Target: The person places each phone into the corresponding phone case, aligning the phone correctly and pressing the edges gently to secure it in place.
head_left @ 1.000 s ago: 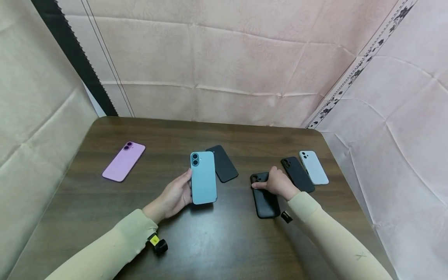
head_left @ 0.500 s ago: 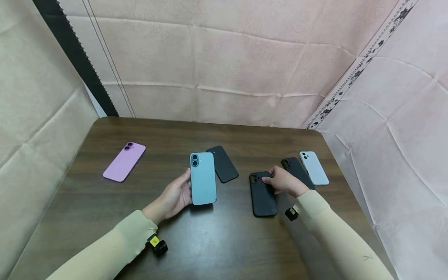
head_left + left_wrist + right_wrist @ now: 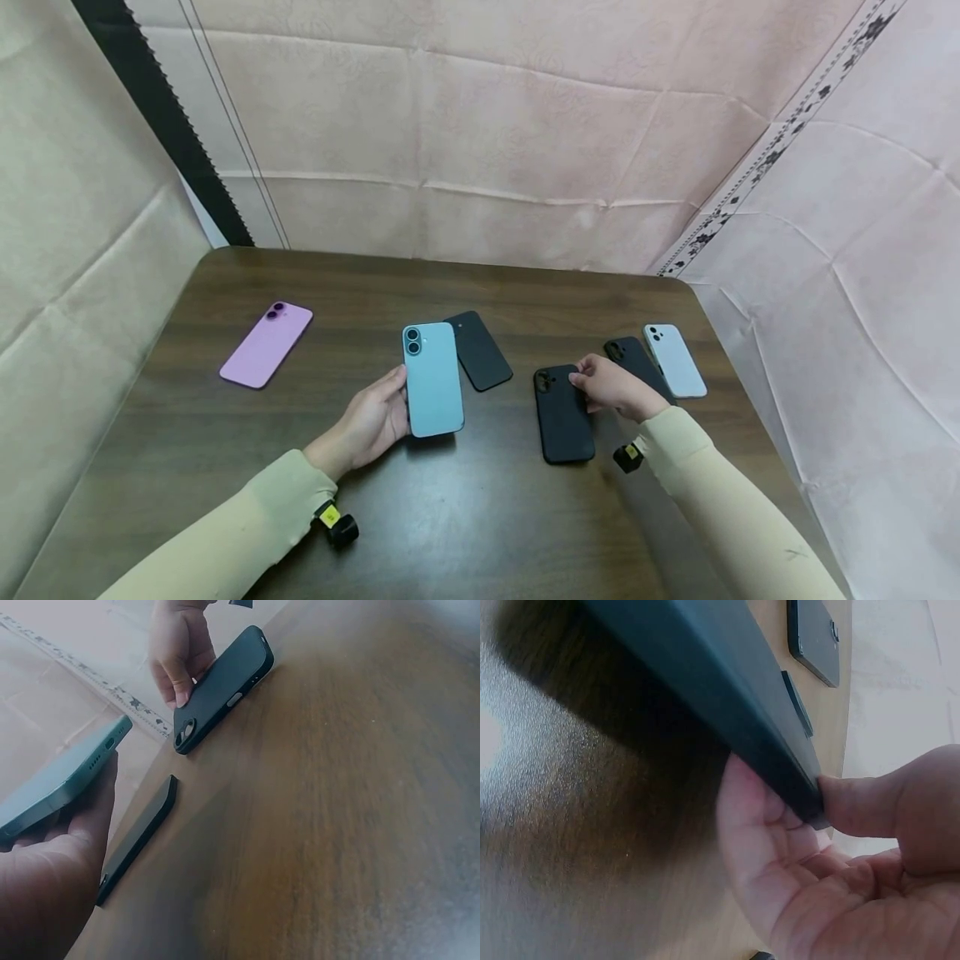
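Note:
My left hand holds a light-blue phone up off the table by its left side, its back with two camera lenses facing me. In the left wrist view the edge of the phone, with its port, rests over the palm. My right hand pinches a black phone case by its upper right edge. Thumb and fingers meet on either side of the case's edge in the right wrist view, and the case is tilted above the table. The camera cutout of this case shows in the left wrist view.
Behind the blue phone lies a dark flat phone. A lilac phone sits at the left. By the right forearm are another black phone-shaped item and a pale blue one. Cloth walls surround the wooden table.
My right thumb has slid off the face of the black case to its edge, and the hand has shifted right. The case turned slightly. My left hand keeps the blue phone nearly in place.

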A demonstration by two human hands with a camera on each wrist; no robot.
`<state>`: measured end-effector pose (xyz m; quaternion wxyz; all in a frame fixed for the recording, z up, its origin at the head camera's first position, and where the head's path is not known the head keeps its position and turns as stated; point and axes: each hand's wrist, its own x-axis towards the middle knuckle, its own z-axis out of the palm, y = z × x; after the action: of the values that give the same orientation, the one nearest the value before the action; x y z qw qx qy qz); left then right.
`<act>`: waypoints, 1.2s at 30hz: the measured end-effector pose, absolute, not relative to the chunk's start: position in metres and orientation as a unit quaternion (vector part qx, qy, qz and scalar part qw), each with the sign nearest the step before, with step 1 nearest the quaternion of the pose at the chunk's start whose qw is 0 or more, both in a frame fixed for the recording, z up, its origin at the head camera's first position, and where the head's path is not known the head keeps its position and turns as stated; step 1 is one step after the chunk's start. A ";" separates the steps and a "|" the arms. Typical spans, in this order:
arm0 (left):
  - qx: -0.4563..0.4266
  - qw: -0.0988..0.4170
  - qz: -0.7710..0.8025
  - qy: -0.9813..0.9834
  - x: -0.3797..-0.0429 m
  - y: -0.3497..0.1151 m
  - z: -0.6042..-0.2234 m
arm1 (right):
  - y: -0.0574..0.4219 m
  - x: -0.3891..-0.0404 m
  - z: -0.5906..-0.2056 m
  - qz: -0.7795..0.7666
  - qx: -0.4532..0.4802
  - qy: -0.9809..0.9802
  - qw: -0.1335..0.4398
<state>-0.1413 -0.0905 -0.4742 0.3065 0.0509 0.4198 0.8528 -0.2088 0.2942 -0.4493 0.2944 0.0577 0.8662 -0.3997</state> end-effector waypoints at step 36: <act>-0.002 0.303 0.843 0.444 -0.147 -0.086 -0.474 | 0.242 -0.204 -0.419 -0.522 -0.011 0.832 0.187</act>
<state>-0.1467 -0.0860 -0.4741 0.3028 -0.0017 0.4440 0.8433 -0.2043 0.2420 -0.4187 0.1871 -0.0110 0.8320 -0.5222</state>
